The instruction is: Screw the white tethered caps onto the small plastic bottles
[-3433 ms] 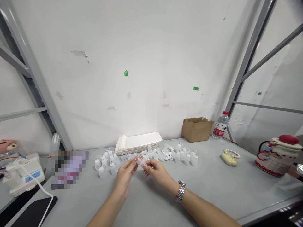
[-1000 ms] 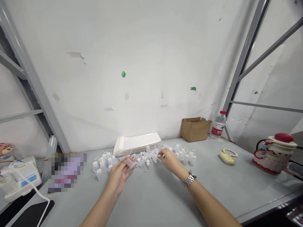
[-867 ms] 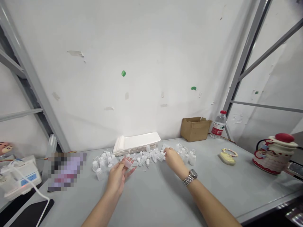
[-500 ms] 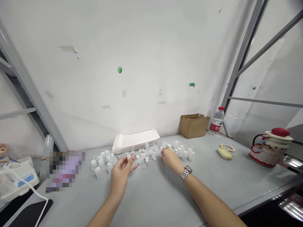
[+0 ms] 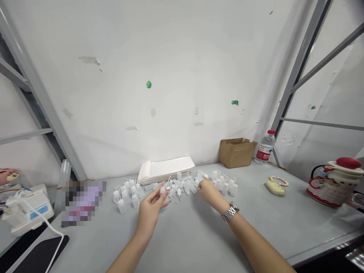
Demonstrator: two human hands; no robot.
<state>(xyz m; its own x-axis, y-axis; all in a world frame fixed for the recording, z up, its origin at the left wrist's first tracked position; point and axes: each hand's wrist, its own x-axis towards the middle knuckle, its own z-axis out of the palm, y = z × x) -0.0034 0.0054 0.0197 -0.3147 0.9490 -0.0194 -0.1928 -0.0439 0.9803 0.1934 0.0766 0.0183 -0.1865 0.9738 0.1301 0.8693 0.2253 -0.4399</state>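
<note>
My left hand (image 5: 150, 212) is closed in a pinch around a small white plastic cap with a thin strip (image 5: 168, 182) sticking up from it. To the right, my right hand (image 5: 212, 195) reaches to the edge of a loose pile of translucent plastic parts (image 5: 178, 186). Its fingers are curled together, and what they grip is hidden. Small squeeze bottles with looped caps (image 5: 125, 194) stand in a cluster left of my left hand. More such bottles (image 5: 225, 188) stand just beyond my right hand.
A stack of white paper-like sheets or envelopes (image 5: 167, 167) lies by the wall. Farther right are a cardboard box (image 5: 237, 153), a water bottle (image 5: 265, 148), a yellow item (image 5: 275, 188), a bead bracelet (image 5: 283, 180) and a decorated jug (image 5: 327, 185). A power strip (image 5: 31, 212) sits left.
The view has shifted slightly left, so everything appears farther right. My left hand still pinches the cap; my right hand remains at the pile's right edge, its fingers curled inward.
</note>
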